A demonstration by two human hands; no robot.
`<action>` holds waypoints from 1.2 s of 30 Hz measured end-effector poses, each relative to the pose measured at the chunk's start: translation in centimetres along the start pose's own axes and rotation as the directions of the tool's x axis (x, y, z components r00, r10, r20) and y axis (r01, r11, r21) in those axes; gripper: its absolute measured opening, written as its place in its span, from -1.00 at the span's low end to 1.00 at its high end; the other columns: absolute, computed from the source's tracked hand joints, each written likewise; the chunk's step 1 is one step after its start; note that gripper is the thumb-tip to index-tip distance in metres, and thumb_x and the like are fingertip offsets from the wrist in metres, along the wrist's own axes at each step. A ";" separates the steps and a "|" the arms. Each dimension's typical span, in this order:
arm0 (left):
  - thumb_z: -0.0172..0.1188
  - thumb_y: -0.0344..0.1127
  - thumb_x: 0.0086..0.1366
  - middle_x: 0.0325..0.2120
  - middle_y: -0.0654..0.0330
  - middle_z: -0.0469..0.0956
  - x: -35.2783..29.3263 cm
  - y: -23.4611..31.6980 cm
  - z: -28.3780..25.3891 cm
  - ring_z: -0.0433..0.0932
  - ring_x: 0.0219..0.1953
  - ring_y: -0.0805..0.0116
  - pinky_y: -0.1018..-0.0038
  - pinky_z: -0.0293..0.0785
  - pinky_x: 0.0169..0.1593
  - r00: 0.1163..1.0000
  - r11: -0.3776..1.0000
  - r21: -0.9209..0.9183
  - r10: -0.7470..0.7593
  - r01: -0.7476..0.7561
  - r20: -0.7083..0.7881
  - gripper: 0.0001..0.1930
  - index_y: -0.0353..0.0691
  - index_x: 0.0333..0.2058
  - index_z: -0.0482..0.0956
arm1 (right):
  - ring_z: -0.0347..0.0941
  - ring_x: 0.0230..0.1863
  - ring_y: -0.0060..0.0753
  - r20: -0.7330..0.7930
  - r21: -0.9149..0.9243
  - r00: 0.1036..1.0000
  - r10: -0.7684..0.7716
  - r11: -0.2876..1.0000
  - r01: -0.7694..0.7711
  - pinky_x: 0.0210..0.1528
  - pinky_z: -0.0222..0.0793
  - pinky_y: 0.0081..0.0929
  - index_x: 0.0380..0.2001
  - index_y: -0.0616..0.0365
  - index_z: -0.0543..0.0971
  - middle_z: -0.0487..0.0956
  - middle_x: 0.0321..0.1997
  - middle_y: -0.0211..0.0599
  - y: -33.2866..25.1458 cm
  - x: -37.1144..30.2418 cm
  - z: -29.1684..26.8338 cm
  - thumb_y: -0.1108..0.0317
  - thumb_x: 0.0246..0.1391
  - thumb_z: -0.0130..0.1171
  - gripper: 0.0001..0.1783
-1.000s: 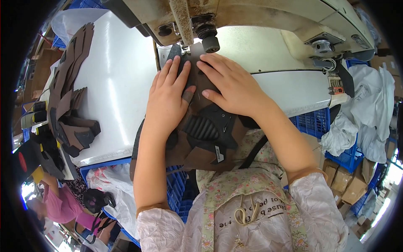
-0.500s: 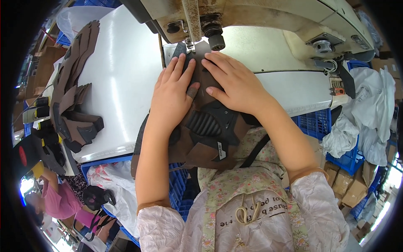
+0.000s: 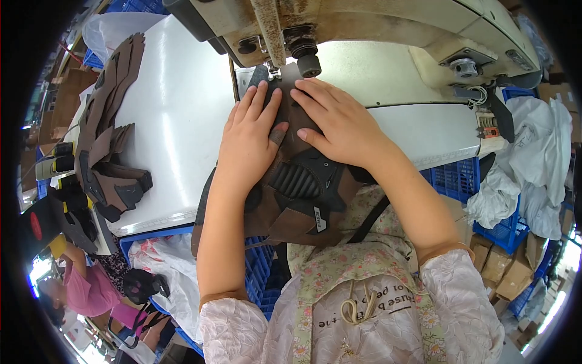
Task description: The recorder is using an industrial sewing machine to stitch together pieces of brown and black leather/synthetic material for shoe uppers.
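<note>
Under the presser foot [image 3: 274, 71] of a sewing machine lies the front end of a brown-and-black shoe upper [image 3: 294, 182]. It has a black ribbed panel and a small pale label, and its wider part hangs over the table edge toward my lap. My left hand [image 3: 251, 136] rests flat on its left side, fingers stretched toward the presser foot. A dark band wraps the left thumb. On the other side my right hand [image 3: 339, 124] lies flat, fingers slightly spread and pointing the same way. The needle tip is too small to make out.
Stacked brown-and-black cut pieces [image 3: 112, 121] lie along the left of the white table [image 3: 173, 133]. The machine head [image 3: 376, 24] overhangs the far side. Blue crates [image 3: 451, 179] and white bags [image 3: 527, 164] stand at right. A person in pink [image 3: 91, 288] sits at lower left.
The view has shifted very slightly. Both hands stay flat on the shoe upper, with no clear movement of it under the presser foot.
</note>
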State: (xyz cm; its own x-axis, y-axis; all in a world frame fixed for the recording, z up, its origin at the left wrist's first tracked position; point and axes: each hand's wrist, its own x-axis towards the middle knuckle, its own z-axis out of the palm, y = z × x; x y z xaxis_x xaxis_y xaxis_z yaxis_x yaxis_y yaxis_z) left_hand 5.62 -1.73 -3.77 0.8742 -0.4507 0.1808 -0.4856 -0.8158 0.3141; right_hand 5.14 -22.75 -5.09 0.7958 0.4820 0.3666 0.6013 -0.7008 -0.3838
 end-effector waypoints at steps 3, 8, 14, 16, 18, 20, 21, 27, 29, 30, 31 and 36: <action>0.18 -0.23 0.29 0.30 -0.02 0.26 0.0 0.2 -0.1 0.19 0.35 -0.03 0.17 0.16 0.35 1.000 1.000 -0.014 -0.010 0.010 -0.003 -0.46 -0.16 0.24 0.39 | 0.20 0.38 -0.08 0.014 0.008 1.000 -0.001 1.000 0.001 0.40 0.11 -0.19 0.17 0.28 0.41 0.36 0.30 -0.08 0.1 -0.1 0.0 0.12 0.09 0.20 -0.36; 0.21 -0.24 0.26 0.28 -0.05 0.30 -0.1 0.2 -0.1 0.20 0.35 -0.05 0.17 0.17 0.34 0.999 0.996 -0.075 -0.039 0.038 -0.017 -0.49 -0.18 0.19 0.45 | 0.17 0.39 -0.09 0.034 -0.184 0.997 0.072 0.981 -0.065 0.42 0.07 -0.21 0.19 0.31 0.39 0.36 0.30 -0.09 -2.6 -0.3 0.1 0.18 0.13 0.15 -0.39; 0.21 -0.25 0.26 0.27 -0.05 0.31 0.2 0.5 -0.1 0.21 0.34 -0.06 0.17 0.19 0.34 0.999 0.999 -0.022 -0.031 0.031 -0.021 -0.52 -0.18 0.16 0.48 | 0.18 0.38 -0.11 -0.022 -0.142 0.995 0.101 0.985 -0.103 0.42 0.07 -0.19 0.18 0.31 0.40 0.38 0.29 -0.09 -2.0 -0.5 0.3 0.22 0.13 0.14 -0.41; 0.21 -0.25 0.26 0.27 -0.05 0.31 0.4 0.7 0.4 0.22 0.33 -0.06 0.16 0.20 0.33 0.998 0.999 -0.004 -0.037 0.037 -0.050 -0.53 -0.17 0.15 0.49 | 0.18 0.38 -0.11 -0.019 -0.148 0.996 0.093 0.984 -0.095 0.42 0.07 -0.19 0.18 0.31 0.40 0.38 0.29 -0.09 -1.9 -0.6 0.2 0.22 0.13 0.15 -0.41; 0.21 -0.25 0.26 0.26 -0.04 0.32 0.2 0.9 0.6 0.23 0.32 -0.06 0.16 0.21 0.32 0.996 0.999 0.017 -0.038 0.040 -0.075 -0.54 -0.17 0.14 0.50 | 0.18 0.38 -0.06 -0.021 -0.177 0.992 0.125 0.976 -0.127 0.40 0.09 -0.17 0.18 0.27 0.41 0.37 0.29 -0.06 -2.1 -0.6 0.2 0.23 0.12 0.15 -0.42; 0.20 -0.25 0.26 0.25 -0.04 0.33 0.1 0.9 0.6 0.24 0.31 -0.06 0.16 0.22 0.31 0.994 0.999 0.035 -0.038 0.042 -0.102 -0.55 -0.16 0.14 0.50 | 0.17 0.38 -0.03 -0.018 -0.174 0.991 0.133 0.976 -0.134 0.40 0.09 -0.15 0.18 0.24 0.42 0.35 0.30 -0.03 -2.6 -0.8 0.1 0.21 0.12 0.16 -0.42; 0.21 -0.25 0.26 0.23 -0.03 0.34 0.1 0.9 0.6 0.26 0.29 -0.06 0.16 0.24 0.30 0.993 0.999 0.014 -0.045 0.047 -0.107 -0.55 -0.16 0.13 0.51 | 0.17 0.38 0.01 -0.014 -0.172 0.989 0.145 0.974 -0.145 0.40 0.09 -0.13 0.18 0.21 0.43 0.34 0.31 0.00 -2.8 -0.9 0.0 0.18 0.11 0.18 -0.42; 0.22 -0.26 0.25 0.10 -0.01 0.40 0.0 0.9 0.5 0.35 0.18 -0.05 0.15 0.31 0.23 0.988 0.998 -0.047 -0.044 0.038 -0.148 -0.57 -0.15 0.11 0.54 | 0.15 0.38 0.06 0.028 -0.066 0.993 0.117 0.991 -0.115 0.39 0.08 -0.08 0.17 0.14 0.46 0.30 0.33 0.06 -3.0 -1.8 -0.9 0.04 0.08 0.23 -0.36; 0.22 -0.26 0.24 0.07 0.00 0.41 0.0 1.0 0.4 0.37 0.15 -0.05 0.15 0.33 0.20 0.987 0.998 -0.056 -0.049 0.041 -0.156 -0.57 -0.15 0.09 0.55 | 0.16 0.38 0.06 0.018 -0.079 0.994 0.109 0.991 -0.107 0.39 0.09 -0.09 0.17 0.14 0.46 0.30 0.33 0.05 -2.8 -1.8 -0.6 0.03 0.08 0.22 -0.36; 0.22 -0.26 0.24 0.06 0.01 0.42 0.1 1.0 0.3 0.37 0.13 -0.04 0.16 0.34 0.18 0.986 0.999 -0.029 -0.048 0.044 -0.161 -0.59 -0.15 0.08 0.56 | 0.16 0.38 0.06 0.010 -0.092 0.995 0.103 0.991 -0.102 0.39 0.09 -0.09 0.17 0.14 0.46 0.30 0.34 0.05 -2.7 -1.8 -0.5 0.02 0.08 0.22 -0.36; 0.22 -0.26 0.24 0.04 0.02 0.43 0.2 1.1 0.2 0.38 0.11 -0.03 0.17 0.36 0.16 0.985 0.999 -0.001 -0.046 0.046 -0.167 -0.60 -0.15 0.07 0.57 | 0.16 0.38 0.06 0.008 -0.093 0.995 0.101 0.991 -0.100 0.39 0.09 -0.09 0.17 0.14 0.46 0.30 0.34 0.05 -2.6 -1.7 -0.5 0.02 0.08 0.22 -0.36; 0.22 -0.26 0.25 0.00 -0.01 0.49 0.5 0.9 -1.5 0.41 0.09 -0.03 0.20 0.35 0.17 0.997 0.995 -0.071 -0.074 0.071 -0.036 -0.62 -0.18 0.05 0.59 | 0.16 0.39 0.06 0.015 -0.055 0.993 0.118 0.992 -0.117 0.39 0.09 -0.10 0.16 0.12 0.48 0.30 0.34 0.03 -2.3 -1.8 -0.8 0.02 0.08 0.23 -0.37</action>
State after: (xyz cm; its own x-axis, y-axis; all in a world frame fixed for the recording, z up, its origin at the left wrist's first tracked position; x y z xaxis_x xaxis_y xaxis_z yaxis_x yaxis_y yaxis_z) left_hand 5.58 -2.13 -2.01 0.9069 -0.3758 0.1904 -0.4212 -0.8180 0.3917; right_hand 2.21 -22.42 -4.20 0.8620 0.4040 0.3060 0.4994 -0.7799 -0.3772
